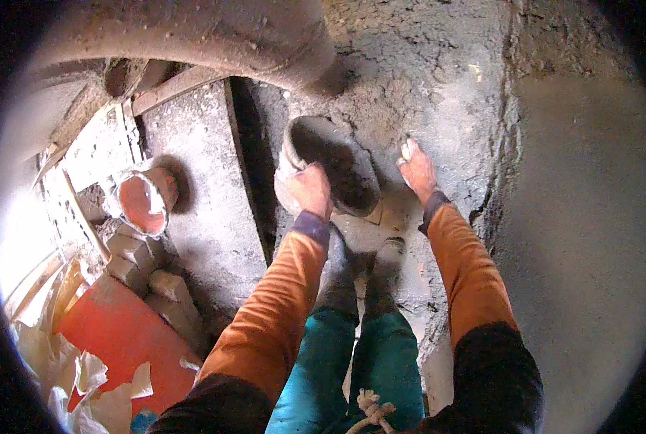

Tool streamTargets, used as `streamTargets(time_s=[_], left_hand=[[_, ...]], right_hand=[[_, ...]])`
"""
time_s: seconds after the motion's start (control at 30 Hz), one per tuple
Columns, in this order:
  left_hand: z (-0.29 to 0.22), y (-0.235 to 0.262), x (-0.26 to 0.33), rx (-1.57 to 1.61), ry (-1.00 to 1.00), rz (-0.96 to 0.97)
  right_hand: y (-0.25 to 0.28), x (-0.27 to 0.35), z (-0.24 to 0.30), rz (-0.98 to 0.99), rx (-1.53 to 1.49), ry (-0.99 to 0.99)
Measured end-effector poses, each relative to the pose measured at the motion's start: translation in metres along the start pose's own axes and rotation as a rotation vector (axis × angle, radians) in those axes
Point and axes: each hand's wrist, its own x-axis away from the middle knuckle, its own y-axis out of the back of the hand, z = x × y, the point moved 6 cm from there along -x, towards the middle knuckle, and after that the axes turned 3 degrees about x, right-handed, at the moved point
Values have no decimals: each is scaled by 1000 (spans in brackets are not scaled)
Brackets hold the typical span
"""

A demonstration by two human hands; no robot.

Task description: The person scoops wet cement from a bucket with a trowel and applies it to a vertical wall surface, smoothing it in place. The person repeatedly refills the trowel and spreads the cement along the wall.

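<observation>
A round, cement-caked pan lies tilted on the ground in front of my feet, its dark inside facing up. My left hand grips its near rim. My right hand hovers just right of the pan over a heap of grey wet mortar, fingers loosely curled and smeared grey; whether it holds a lump of mortar I cannot tell. Both arms wear orange sleeves. My mud-covered boots stand right behind the pan.
A red-lined bucket stands at the left on a stack of grey bricks. A grey concrete slab lies between bucket and pan. A red sheet with torn paper sits lower left. A thick curved pipe arches overhead. Smooth grey wall at right.
</observation>
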Motion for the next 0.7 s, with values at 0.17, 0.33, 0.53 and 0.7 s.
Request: streamTargets(time_s=[0.17, 0.33, 0.53, 0.7], left_hand=[[25, 3, -7, 51, 156, -19], [24, 21, -2, -99, 20, -14], [48, 77, 3, 137, -5, 86], [78, 98, -2, 120, 61, 103]], right_hand=[[0, 16, 23, 13, -83, 85], [-15, 123, 37, 167, 158, 335], [-23, 179, -57, 24, -280, -183], [-88, 114, -120, -79, -698, -216]])
